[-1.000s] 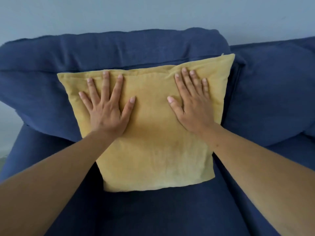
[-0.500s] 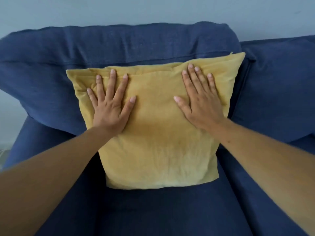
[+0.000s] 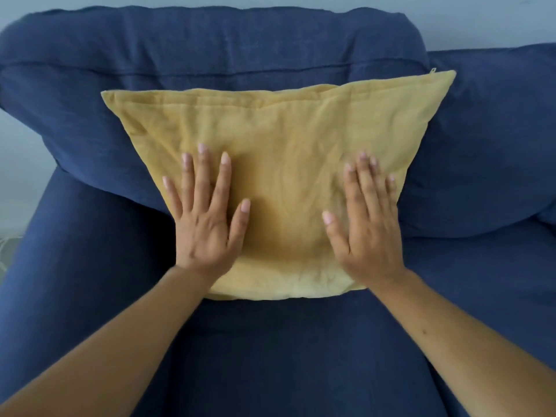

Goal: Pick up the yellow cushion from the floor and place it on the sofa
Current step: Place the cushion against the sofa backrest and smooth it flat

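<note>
The yellow cushion (image 3: pixel 282 139) stands on the dark blue sofa (image 3: pixel 270 350), leaning back against the sofa's back cushion. My left hand (image 3: pixel 207 224) lies flat on the cushion's lower left part, fingers spread and pointing up. My right hand (image 3: pixel 367 230) lies flat on its lower right part, fingers also apart. Neither hand grips the fabric; both palms rest on the front face. The cushion's bottom edge sits on the seat.
The sofa's left back cushion (image 3: pixel 210 52) rises behind the yellow cushion, and a second back cushion (image 3: pixel 487 139) is at the right. A pale wall (image 3: pixel 466 16) runs behind. The sofa's left arm (image 3: pixel 54 251) borders the seat.
Both hands have slid down from the cushion's upper part to its lower part. The view has moved closer, so the cushion looks larger.
</note>
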